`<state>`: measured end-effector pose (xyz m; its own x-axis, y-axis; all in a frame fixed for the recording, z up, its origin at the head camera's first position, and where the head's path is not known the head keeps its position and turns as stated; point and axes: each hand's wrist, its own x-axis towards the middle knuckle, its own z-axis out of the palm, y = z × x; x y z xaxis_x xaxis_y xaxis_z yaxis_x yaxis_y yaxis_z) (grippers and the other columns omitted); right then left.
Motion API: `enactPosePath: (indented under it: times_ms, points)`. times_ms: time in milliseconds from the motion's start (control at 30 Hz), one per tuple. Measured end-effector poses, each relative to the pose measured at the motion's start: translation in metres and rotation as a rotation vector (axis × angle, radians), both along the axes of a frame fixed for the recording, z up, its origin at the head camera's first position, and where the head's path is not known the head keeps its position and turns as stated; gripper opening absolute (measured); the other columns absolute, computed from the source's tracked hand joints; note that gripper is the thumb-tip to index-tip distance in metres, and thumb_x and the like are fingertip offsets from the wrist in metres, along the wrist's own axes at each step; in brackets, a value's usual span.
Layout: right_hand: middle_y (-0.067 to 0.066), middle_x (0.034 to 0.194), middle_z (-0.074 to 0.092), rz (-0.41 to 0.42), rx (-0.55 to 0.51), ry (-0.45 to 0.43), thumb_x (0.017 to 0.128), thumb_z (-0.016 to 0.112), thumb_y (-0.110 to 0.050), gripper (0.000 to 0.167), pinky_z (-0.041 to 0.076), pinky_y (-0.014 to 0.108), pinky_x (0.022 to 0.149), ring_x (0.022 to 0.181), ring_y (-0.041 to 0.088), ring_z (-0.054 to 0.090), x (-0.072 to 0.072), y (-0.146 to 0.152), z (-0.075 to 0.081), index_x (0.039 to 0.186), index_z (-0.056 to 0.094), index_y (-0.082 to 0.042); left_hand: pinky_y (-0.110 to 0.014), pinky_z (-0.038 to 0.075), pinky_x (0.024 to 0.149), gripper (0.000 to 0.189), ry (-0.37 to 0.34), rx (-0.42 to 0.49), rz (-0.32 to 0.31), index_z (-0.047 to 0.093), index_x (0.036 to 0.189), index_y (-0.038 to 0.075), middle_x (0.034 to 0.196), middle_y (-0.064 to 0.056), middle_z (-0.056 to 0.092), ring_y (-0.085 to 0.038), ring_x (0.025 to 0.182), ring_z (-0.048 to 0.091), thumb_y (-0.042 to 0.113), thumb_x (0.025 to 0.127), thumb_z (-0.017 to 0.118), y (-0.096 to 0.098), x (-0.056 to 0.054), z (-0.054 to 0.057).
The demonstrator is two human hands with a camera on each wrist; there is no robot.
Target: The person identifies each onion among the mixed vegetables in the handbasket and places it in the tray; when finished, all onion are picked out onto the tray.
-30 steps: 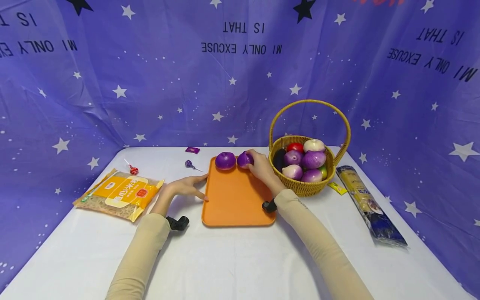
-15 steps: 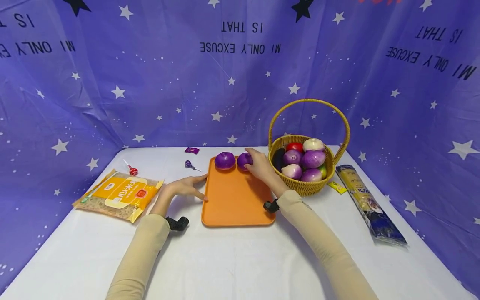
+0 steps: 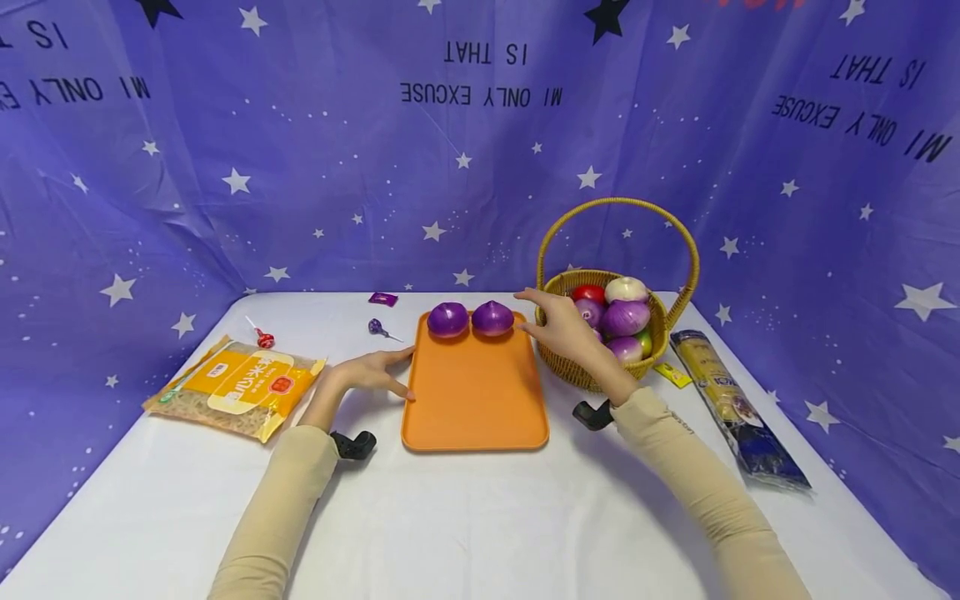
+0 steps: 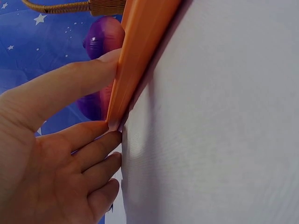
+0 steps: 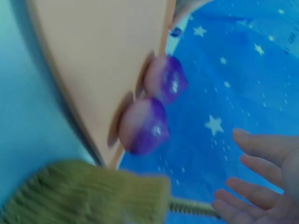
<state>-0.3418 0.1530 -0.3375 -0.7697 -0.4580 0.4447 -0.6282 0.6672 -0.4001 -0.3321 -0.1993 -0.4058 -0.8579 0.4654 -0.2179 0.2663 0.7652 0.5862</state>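
Two purple onions sit side by side at the far end of an orange tray [image 3: 476, 392]: a left onion [image 3: 447, 320] and a right onion [image 3: 492, 318]. At the tray's left edge, my left hand [image 3: 365, 372] touches the rim with outstretched thumb and fingers; the left wrist view shows the thumb [image 4: 77, 81] against the tray's side. My right hand [image 3: 566, 327] is in the air between the right onion and the wicker basket [image 3: 573, 367], its fingers spread and holding nothing. It covers part of the basket. In the right wrist view a gap separates the hand [image 5: 266, 182] from both onions.
In the basket lie a red vegetable [image 3: 590, 292], a pale onion [image 3: 626, 289] and several others, under a tall arched handle [image 3: 618, 200]. Left stand a yellow bag [image 3: 243, 387] and lollipops, one purple [image 3: 377, 327]. A long blue-ended packet [image 3: 738, 408] lies at the right.
My right hand has let go of the right onion and moved right, toward the basket. That onion stays on the tray beside the other one. The left hand has kept its place.
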Motion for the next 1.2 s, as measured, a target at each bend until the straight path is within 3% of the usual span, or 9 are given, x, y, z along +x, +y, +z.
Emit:
enactPosePath:
  times_ms: [67, 100, 267, 433, 567, 733, 933, 1200]
  points:
    - [0.019, 0.135, 0.055, -0.017, 0.021, -0.019, 0.086, 0.073, -0.013, 0.046, 0.049, 0.045, 0.095, 0.110, 0.035, 0.059, 0.002, 0.010, 0.006, 0.129, 0.060, -0.005, -0.059, 0.015, 0.113, 0.100, -0.004, -0.001, 0.006, 0.022, 0.154, 0.009, 0.156, -0.019, 0.024, -0.041, 0.142, 0.019, 0.041, 0.078, 0.078, 0.000, 0.001, 0.001]
    - [0.019, 0.133, 0.056, -0.024, 0.029, -0.019, 0.086, 0.073, -0.013, 0.046, 0.046, 0.045, 0.099, 0.118, 0.034, 0.055, 0.002, 0.015, 0.008, 0.129, 0.060, -0.005, -0.060, 0.015, 0.113, 0.100, -0.005, 0.000, 0.007, 0.021, 0.154, 0.009, 0.156, -0.019, 0.024, -0.041, 0.142, 0.019, 0.041, 0.078, 0.077, 0.000, 0.001, 0.001]
    - [0.022, 0.128, 0.059, -0.027, 0.048, 0.016, 0.083, 0.075, -0.008, 0.045, 0.043, 0.049, 0.101, 0.117, 0.038, 0.055, -0.001, 0.042, 0.014, 0.125, 0.061, 0.000, -0.060, 0.015, 0.113, 0.100, -0.005, 0.009, -0.001, 0.021, 0.154, 0.009, 0.156, -0.019, 0.023, -0.041, 0.142, 0.019, 0.041, 0.078, 0.077, 0.002, 0.001, -0.001]
    - [0.024, 0.124, 0.060, -0.036, 0.054, 0.062, 0.080, 0.075, -0.004, 0.042, 0.044, 0.051, 0.098, 0.112, 0.041, 0.057, -0.003, 0.070, 0.018, 0.119, 0.063, 0.005, -0.061, 0.015, 0.113, 0.100, -0.003, 0.001, 0.002, 0.022, 0.154, 0.010, 0.156, -0.019, 0.023, -0.042, 0.142, 0.019, 0.041, 0.077, 0.078, 0.002, 0.001, 0.001]
    - [0.020, 0.114, 0.065, -0.062, 0.126, 0.071, 0.081, 0.075, -0.006, 0.040, 0.044, 0.050, 0.094, 0.104, 0.036, 0.058, -0.005, 0.091, 0.019, 0.118, 0.064, 0.004, -0.060, 0.015, 0.113, 0.100, -0.016, 0.000, 0.015, 0.023, 0.154, 0.010, 0.156, -0.019, 0.024, -0.041, 0.142, 0.019, 0.042, 0.077, 0.078, 0.002, 0.000, 0.001]
    - [0.021, 0.116, 0.063, -0.098, 0.208, 0.016, 0.080, 0.076, -0.005, 0.039, 0.040, 0.054, 0.100, 0.113, 0.039, 0.053, -0.007, 0.113, 0.020, 0.116, 0.064, 0.004, -0.060, 0.015, 0.113, 0.100, -0.025, 0.007, 0.017, 0.023, 0.154, 0.010, 0.156, -0.019, 0.024, -0.041, 0.142, 0.019, 0.041, 0.077, 0.078, 0.002, 0.000, 0.001]
    - [0.024, 0.123, 0.060, -0.131, 0.307, -0.109, 0.080, 0.077, -0.008, 0.044, 0.041, 0.060, 0.097, 0.113, 0.046, 0.053, -0.010, 0.134, 0.027, 0.120, 0.063, 0.001, -0.059, 0.014, 0.113, 0.100, -0.019, 0.025, -0.002, 0.022, 0.153, 0.007, 0.155, -0.021, 0.023, -0.042, 0.142, 0.018, 0.039, 0.077, 0.079, 0.001, 0.000, 0.000]
    - [0.030, 0.120, 0.059, -0.123, 0.424, -0.161, 0.081, 0.077, -0.014, 0.052, 0.043, 0.060, 0.094, 0.110, 0.050, 0.053, -0.017, 0.149, 0.032, 0.127, 0.059, 0.003, -0.060, 0.015, 0.113, 0.100, -0.024, 0.011, 0.003, 0.022, 0.154, 0.009, 0.156, -0.020, 0.023, -0.042, 0.142, 0.018, 0.042, 0.077, 0.078, 0.002, -0.002, 0.000]
